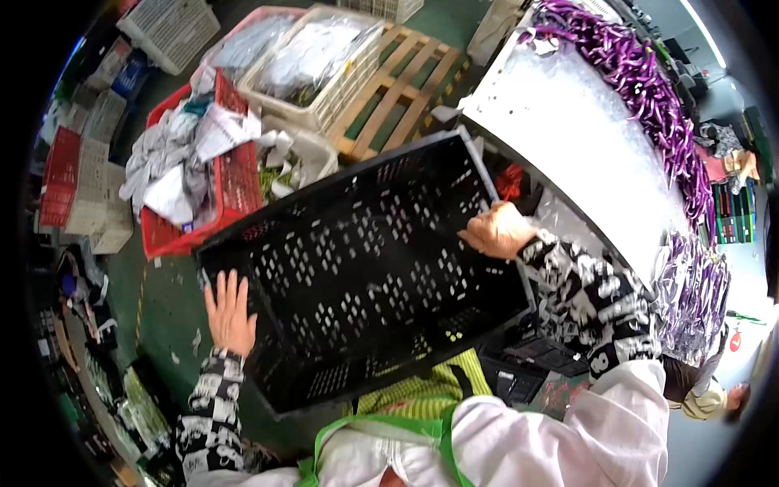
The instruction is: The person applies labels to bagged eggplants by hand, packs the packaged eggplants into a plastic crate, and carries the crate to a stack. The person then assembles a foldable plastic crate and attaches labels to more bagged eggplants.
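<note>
A large black plastic crate (365, 252), with slotted walls and floor, is tilted in front of my body with its inside facing me. My right hand (499, 230) is closed round the rim at its right end. At the left end, my left hand (230, 315) lies against the crate's edge, its fingers stretched out and slightly apart. Below the crate's lower edge, a yellow-green striped cloth (426, 385) shows in part.
Long purple eggplants (633, 73) line the far edge of a white table (560, 122) at right. A red crate (235, 183) with crumpled paper stands left, near a cream crate (324, 97) and wooden pallet (398, 89). Another person (706, 398) is at far right.
</note>
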Demonstrator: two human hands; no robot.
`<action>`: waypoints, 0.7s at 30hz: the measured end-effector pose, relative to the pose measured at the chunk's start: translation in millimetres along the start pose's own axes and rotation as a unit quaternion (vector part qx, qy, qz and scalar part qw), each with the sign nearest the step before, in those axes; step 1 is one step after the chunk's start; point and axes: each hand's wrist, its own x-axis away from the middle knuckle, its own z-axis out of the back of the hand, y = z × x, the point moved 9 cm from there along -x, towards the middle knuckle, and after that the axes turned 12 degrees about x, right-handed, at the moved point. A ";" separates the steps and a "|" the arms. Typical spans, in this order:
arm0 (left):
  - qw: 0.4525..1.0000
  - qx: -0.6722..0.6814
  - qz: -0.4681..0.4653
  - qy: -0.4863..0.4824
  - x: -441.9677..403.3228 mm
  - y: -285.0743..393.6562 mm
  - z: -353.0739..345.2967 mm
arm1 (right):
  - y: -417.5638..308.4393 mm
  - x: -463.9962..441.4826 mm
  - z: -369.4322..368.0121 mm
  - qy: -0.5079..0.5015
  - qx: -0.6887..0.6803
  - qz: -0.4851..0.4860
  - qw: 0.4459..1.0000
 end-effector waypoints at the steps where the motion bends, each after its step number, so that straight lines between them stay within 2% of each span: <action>1: 1.000 0.017 -0.001 0.025 4.1 -5.5 0.3 | 3.1 0.7 9.2 0.030 -0.023 -0.023 0.999; 2: 0.998 0.011 0.030 0.050 4.7 -10.4 4.3 | -0.2 4.2 24.0 0.063 -0.020 -0.041 0.997; 3: 0.996 0.005 0.062 0.071 8.2 -16.0 9.0 | 0.2 10.7 26.6 0.053 -0.053 -0.078 0.994; 5: 0.980 0.035 0.142 0.134 19.4 -26.9 15.4 | 6.6 35.6 31.7 0.087 -0.070 -0.185 0.976; 6: 0.974 0.044 0.166 0.151 24.0 -29.9 15.3 | 7.4 48.7 35.0 0.055 -0.038 -0.224 0.972; 7: 0.967 0.046 0.189 0.165 29.8 -36.6 14.5 | 9.7 61.2 37.9 0.068 -0.009 -0.237 0.969; 9: 0.956 0.036 0.232 0.176 42.0 -53.1 8.4 | 11.8 93.5 47.0 0.100 -0.002 -0.335 0.937; 11: 0.945 0.063 0.264 0.183 54.6 -67.9 1.7 | 16.0 137.7 31.3 0.102 -0.062 -0.438 0.891; 14: 0.945 0.062 0.268 0.177 56.5 -57.0 5.3 | 0.4 207.4 0.0 0.119 -0.128 -0.554 0.814; 15: 0.954 0.051 0.184 0.232 49.2 -39.6 17.0 | -14.4 224.2 -12.3 0.118 -0.186 -0.593 0.774; 16: 0.945 0.160 0.133 0.253 43.4 -36.2 16.2 | -35.2 234.6 -14.9 0.126 -0.141 -0.592 0.784; 17: 0.921 0.275 0.080 0.265 36.2 -29.4 13.5 | -55.8 243.7 -19.5 0.086 -0.143 -0.606 0.778; 18: 0.901 0.360 0.149 0.190 28.3 -27.0 6.1 | -81.0 271.2 -51.5 0.065 -0.223 -0.640 0.733; 19: 0.869 0.429 0.221 0.112 25.5 -24.8 -4.4 | -108.5 280.5 -67.9 -0.039 -0.327 -0.677 0.658; 20: 0.880 0.430 0.166 0.118 15.0 -8.9 -1.8 | -121.7 284.9 -70.3 -0.057 -0.225 -0.634 0.738; 21: 0.885 0.432 0.113 0.131 5.3 6.3 -0.6 | -136.9 295.8 -76.6 -0.083 -0.195 -0.633 0.744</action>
